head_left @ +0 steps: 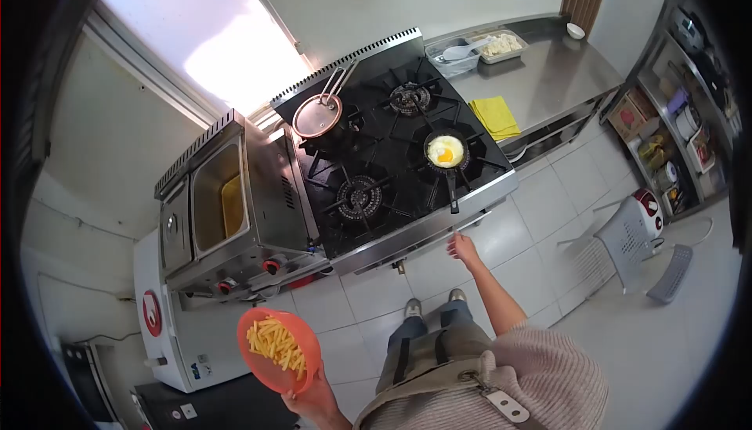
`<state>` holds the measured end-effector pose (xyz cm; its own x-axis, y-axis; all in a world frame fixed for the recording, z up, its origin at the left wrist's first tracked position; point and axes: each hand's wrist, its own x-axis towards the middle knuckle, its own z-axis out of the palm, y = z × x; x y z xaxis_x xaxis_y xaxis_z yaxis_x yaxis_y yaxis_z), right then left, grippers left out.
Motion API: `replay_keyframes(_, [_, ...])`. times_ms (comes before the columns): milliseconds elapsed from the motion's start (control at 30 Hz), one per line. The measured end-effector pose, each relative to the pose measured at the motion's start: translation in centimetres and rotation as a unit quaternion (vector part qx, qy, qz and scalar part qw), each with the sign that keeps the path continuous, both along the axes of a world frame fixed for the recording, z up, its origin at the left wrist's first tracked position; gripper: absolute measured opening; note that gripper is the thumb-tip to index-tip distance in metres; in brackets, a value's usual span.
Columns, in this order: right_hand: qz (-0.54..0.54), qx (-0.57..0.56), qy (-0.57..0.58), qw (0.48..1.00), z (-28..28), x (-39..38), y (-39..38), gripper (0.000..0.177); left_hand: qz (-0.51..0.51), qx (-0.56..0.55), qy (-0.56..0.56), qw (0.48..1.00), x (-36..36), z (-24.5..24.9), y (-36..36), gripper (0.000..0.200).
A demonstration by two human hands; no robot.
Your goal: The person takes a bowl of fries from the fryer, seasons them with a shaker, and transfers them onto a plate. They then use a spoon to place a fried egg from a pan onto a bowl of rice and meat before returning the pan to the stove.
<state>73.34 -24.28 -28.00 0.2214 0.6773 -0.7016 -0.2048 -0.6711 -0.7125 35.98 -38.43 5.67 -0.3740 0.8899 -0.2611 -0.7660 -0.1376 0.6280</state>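
Bowl (301,332) of fries (276,344) held by the stove (376,156)
Gripped underneath by left hand (313,402); right hand (464,247) is stretched toward the pan (446,152), finger state can't be made out.

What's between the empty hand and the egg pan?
Head view: the handle of the black frying pan and the stove's steel front edge, beyond the right hand.

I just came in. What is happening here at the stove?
A person stands in front of a black gas stove. The left hand holds an orange bowl of raw potato sticks. The right hand is empty and reaches toward the stove's front edge, just below the handle of a small pan in which a fried egg lies. An open fryer stands beside the stove.
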Motion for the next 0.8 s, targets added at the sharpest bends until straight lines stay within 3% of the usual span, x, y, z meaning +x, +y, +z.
replay_keyframes(33, [0.006,-0.001,-0.005,1.0,4.1,0.0,-0.2,0.047,0.006,-0.001,-0.005,1.0,0.5,-0.2,-0.4,0.07])
replay_keyframes(100, [-0.131,0.149,0.238,0.951,8.8,-0.1,0.0,0.05,0.031,0.009,0.016,0.999,0.8,-0.9,-1.2,0.069])
replay_keyframes(233, [-0.136,0.176,0.246,0.943,11.0,0.8,3.4,0.048,0.036,0.036,-0.021,0.998,1.8,-1.1,-2.2,0.069])
replay_keyframes(333, [-0.105,0.214,0.159,0.958,11.1,1.1,4.9,0.026,0.033,0.046,-0.04,0.998,1.4,-1.4,-2.8,0.069])
replay_keyframes(433, [-0.105,0.223,0.074,0.966,10.4,1.7,5.0,0.026,0.052,0.048,-0.042,0.997,1.3,-0.9,-2.9,0.069])
replay_keyframes(500, [-0.167,0.203,0.073,0.962,10.5,2.3,4.8,0.026,0.068,0.051,-0.041,0.996,0.8,-0.7,-3.0,0.069])
replay_keyframes(700, [-0.138,0.217,0.097,0.961,10.1,2.4,5.7,0.026,0.09,0.062,-0.049,0.993,-0.4,-0.6,-2.5,0.07])
replay_keyframes(800, [-0.193,0.192,0.127,0.954,10.9,2.3,5.1,0.024,0.093,0.063,-0.039,0.993,-0.7,-0.6,-1.8,0.071])
